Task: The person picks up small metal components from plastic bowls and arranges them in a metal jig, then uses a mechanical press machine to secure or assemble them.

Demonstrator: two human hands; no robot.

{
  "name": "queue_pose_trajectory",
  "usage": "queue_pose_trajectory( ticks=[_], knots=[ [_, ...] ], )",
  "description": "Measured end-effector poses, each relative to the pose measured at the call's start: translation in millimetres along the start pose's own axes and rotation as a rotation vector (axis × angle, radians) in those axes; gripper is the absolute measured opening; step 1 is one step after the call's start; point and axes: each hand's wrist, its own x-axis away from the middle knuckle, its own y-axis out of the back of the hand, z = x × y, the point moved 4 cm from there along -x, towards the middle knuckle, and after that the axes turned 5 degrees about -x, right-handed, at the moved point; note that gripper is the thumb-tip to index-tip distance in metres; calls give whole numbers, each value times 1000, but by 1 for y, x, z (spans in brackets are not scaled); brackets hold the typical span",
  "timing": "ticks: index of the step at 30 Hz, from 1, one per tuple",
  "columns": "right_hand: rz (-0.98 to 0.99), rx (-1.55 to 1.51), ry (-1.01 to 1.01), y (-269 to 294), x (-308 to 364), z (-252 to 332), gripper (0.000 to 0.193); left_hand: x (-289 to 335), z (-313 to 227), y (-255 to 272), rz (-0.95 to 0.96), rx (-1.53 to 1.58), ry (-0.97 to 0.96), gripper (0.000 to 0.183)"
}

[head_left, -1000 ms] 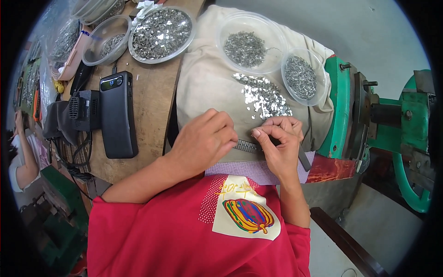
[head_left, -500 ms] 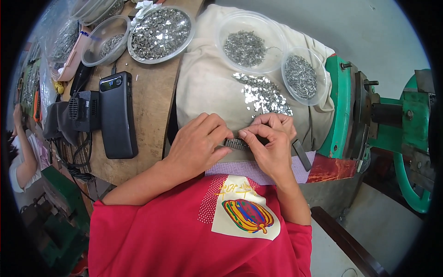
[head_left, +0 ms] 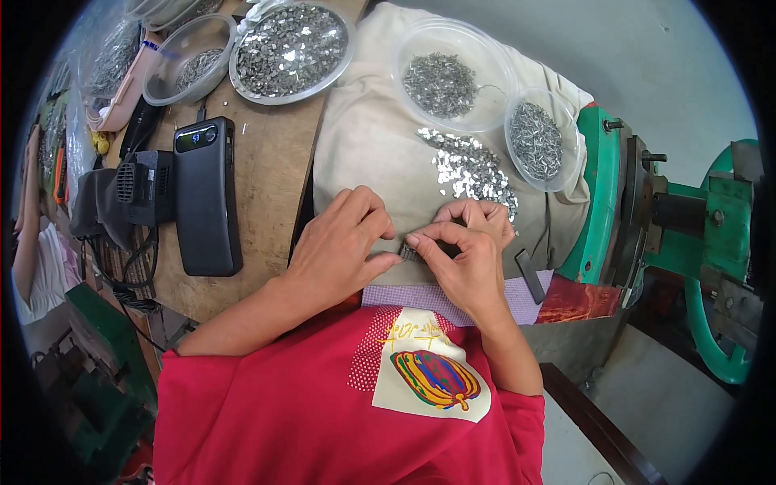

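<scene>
Grey strip (head_left: 410,255), silver flakes (head_left: 475,173), beige cloth (head_left: 364,137), checked lilac fabric (head_left: 408,297)

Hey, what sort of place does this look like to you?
Probably a small metalworking or assembly workshop: there's a heavy green machine at the right, clear tubs holding many small metal parts, and a ribbed metal strip at the fingertips.

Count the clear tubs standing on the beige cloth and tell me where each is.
2: a larger tub toward the far side of the beige cloth, and a smaller tub to its right. None seems hidden.
</scene>
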Motion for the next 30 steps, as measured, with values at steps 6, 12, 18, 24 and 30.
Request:
queue_pose_trajectory(
  ticks=[6, 12, 18, 24, 30],
  knots=[
    [24, 37, -12, 0, -3, 3, 14, -2, 1, 1, 8, 13, -2, 32],
    [63, 52, 5, 4, -2, 0, 14, -2, 2, 1, -6, 22, -15, 32],
    [96, 57, -22, 7, -2, 1, 14, -1, 2, 1, -18, 30, -36, 32],
    [118, 77, -21, 9, -3, 0, 16, -1, 2, 1, -18, 40, -47, 32],
    [123, 89, -30, 10, -3, -2, 17, -2, 2, 2, -10, 46, -48, 31]
  ],
)
